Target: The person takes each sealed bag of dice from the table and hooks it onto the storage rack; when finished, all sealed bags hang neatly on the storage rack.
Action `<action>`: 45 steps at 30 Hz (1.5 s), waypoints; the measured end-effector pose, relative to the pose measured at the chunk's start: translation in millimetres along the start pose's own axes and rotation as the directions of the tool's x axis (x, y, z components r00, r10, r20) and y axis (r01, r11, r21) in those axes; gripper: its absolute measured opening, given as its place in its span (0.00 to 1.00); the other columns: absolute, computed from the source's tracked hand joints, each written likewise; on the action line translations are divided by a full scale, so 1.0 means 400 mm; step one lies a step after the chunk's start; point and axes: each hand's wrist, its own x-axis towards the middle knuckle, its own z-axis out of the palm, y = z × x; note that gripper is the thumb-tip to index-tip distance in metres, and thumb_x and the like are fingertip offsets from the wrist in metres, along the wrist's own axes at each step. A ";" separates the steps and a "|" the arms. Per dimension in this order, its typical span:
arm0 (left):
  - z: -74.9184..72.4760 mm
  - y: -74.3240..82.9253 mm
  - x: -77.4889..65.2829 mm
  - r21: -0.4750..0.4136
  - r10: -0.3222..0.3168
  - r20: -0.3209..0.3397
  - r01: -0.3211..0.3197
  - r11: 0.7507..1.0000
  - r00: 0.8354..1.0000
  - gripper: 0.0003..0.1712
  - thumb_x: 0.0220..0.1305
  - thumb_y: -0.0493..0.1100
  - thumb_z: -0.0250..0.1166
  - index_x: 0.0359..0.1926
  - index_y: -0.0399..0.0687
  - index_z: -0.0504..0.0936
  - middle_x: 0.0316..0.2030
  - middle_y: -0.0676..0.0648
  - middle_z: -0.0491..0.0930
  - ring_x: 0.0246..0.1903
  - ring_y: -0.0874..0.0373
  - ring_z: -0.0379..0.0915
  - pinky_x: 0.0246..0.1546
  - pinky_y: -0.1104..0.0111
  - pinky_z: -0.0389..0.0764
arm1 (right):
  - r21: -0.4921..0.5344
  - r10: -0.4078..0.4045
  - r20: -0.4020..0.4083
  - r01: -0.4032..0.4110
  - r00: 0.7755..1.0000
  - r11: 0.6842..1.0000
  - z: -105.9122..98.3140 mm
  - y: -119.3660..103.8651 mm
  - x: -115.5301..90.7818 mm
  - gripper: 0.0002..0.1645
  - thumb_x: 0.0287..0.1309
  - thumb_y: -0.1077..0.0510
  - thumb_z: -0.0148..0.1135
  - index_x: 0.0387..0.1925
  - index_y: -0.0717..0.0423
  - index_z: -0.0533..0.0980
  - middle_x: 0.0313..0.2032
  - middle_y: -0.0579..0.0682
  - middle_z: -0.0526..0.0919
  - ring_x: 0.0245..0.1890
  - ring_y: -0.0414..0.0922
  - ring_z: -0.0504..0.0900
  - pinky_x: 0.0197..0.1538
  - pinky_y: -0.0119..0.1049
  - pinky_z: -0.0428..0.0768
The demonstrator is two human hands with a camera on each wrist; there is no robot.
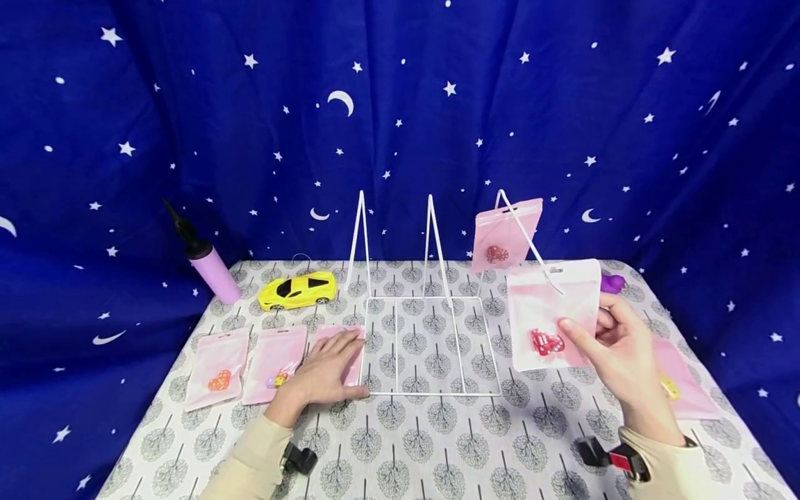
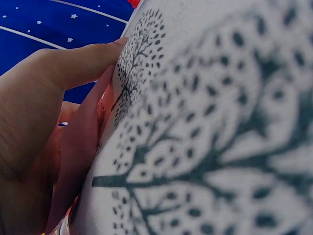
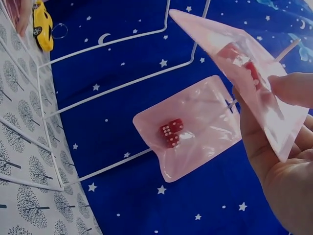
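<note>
My right hand [image 1: 625,354] pinches a pink zip bag [image 1: 531,298] between thumb and fingers; red dice [image 1: 546,342] show through it. The bag's top slot is at the front end of the right prong of a white wire rack [image 1: 431,394], and the prong's tip appears to poke through. Farther back on that prong hangs another pink bag [image 3: 195,132] with red dice [image 3: 171,132]. My left hand [image 1: 328,368] rests with extended fingers over a pink bag [image 1: 353,357] lying beside the rack's left side, its thumb at the front left corner.
Two pink bags, one with an orange piece [image 1: 220,380] and one with a yellow piece [image 1: 280,377], lie at left. Behind them stand a yellow toy car [image 1: 298,290] and a purple pump [image 1: 215,274]. At right are another pink bag [image 1: 687,389] and a purple object [image 1: 612,282].
</note>
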 end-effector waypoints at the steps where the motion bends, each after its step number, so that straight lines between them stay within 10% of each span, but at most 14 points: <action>1: 0.000 0.000 0.000 -0.003 0.001 -0.001 -0.001 1.000 1.000 0.60 0.52 0.78 0.57 0.75 0.48 0.54 0.77 0.46 0.46 0.75 0.46 0.45 0.74 0.46 0.47 | -0.005 0.006 -0.006 -0.006 1.000 1.000 0.001 0.005 0.005 0.26 0.48 0.84 0.59 0.49 0.68 0.73 0.33 0.47 0.88 0.26 0.37 0.85 0.25 0.25 0.81; 29: -0.004 0.001 0.001 -0.011 -0.013 0.001 0.013 1.000 1.000 0.59 0.51 0.78 0.59 0.75 0.51 0.54 0.77 0.47 0.47 0.75 0.47 0.44 0.74 0.45 0.47 | -0.012 0.154 -0.130 -0.156 0.980 0.988 0.050 0.118 0.140 0.13 0.53 0.72 0.66 0.39 0.59 0.76 0.19 0.43 0.79 0.13 0.34 0.72 0.15 0.25 0.71; 45: -0.002 -0.002 0.003 -0.008 -0.012 -0.005 0.012 1.000 1.000 0.59 0.51 0.78 0.59 0.75 0.51 0.55 0.77 0.47 0.47 0.75 0.47 0.45 0.73 0.45 0.47 | -0.024 0.099 -0.091 -0.102 0.991 0.994 0.048 0.165 0.197 0.11 0.55 0.71 0.65 0.38 0.58 0.75 0.17 0.42 0.76 0.13 0.34 0.69 0.14 0.26 0.70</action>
